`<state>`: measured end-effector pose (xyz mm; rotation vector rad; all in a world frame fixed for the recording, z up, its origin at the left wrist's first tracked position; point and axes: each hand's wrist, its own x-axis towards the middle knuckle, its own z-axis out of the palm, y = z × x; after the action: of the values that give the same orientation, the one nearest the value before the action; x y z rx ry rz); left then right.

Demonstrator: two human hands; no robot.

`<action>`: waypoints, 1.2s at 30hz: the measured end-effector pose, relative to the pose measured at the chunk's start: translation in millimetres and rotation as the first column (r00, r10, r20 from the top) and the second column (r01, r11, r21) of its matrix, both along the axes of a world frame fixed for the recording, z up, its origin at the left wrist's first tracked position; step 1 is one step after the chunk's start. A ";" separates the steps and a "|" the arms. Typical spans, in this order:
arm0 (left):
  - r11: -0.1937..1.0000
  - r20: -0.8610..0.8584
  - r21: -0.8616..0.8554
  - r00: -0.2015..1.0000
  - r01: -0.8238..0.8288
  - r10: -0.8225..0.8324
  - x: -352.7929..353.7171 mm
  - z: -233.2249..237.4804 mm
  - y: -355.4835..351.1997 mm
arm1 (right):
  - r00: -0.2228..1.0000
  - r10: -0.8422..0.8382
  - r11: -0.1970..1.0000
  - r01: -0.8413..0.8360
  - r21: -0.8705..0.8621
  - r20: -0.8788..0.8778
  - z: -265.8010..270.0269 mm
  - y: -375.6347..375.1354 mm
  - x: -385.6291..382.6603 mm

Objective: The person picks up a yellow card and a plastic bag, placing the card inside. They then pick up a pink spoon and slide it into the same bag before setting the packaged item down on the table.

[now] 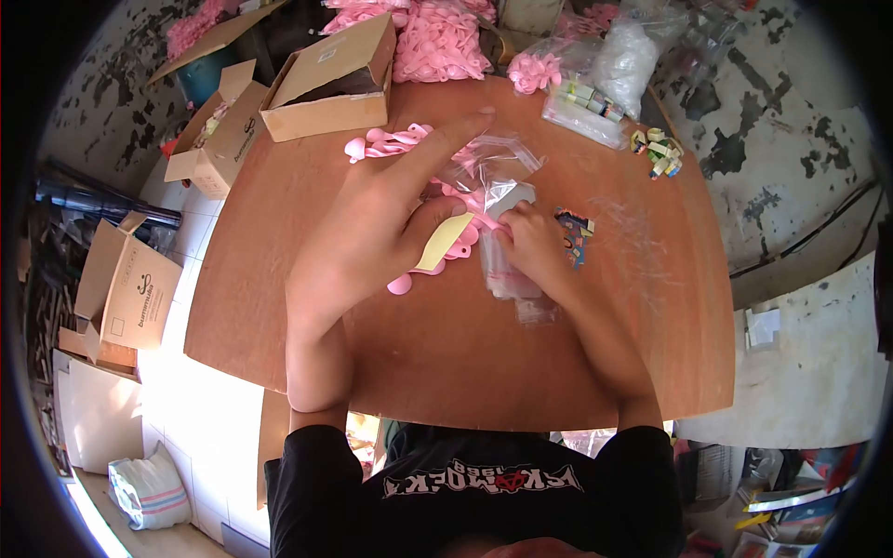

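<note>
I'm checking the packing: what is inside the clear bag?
Pink plastic pieces show through the clear bag. The left hand and right hand cover its middle; anything there is hidden.

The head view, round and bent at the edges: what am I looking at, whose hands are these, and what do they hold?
There is no machine here. A person wears one camera on the head, looking down, so the black T-shirt at the bottom is their own. The wide lens bends the edges. The left hand and right hand meet over a round wooden table. The right hand pinches a clear zip bag. The left hand lays its forefinger on that bag, and a yellow slip shows under its thumb. Pink plastic pieces lie beside. An open cardboard box and small coloured blocks sit farther back.
</note>
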<state>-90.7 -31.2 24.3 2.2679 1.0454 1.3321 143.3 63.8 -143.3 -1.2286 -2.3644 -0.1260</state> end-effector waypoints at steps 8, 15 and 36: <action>0.971 0.006 0.240 1.000 -0.022 0.021 26.6 14.0 -46.8 | 0.975 0.053 0.993 -0.074 -0.090 -0.218 25.9 -54.1 24.1; 0.996 -0.181 0.050 0.982 0.068 -0.058 32.9 4.6 -90.2 | 0.879 -0.027 0.973 -0.087 -0.216 -0.477 76.0 -156.0 77.9; 0.779 0.244 -0.602 0.969 0.178 -0.033 80.5 -158.9 -114.1 | 0.207 -0.090 0.993 -0.052 -0.103 -0.974 32.5 -201.5 70.2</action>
<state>-10.1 -145.3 -134.6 1.6160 1.0594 0.9665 213.5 -137.7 -110.8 -0.8911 -1.1519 0.6505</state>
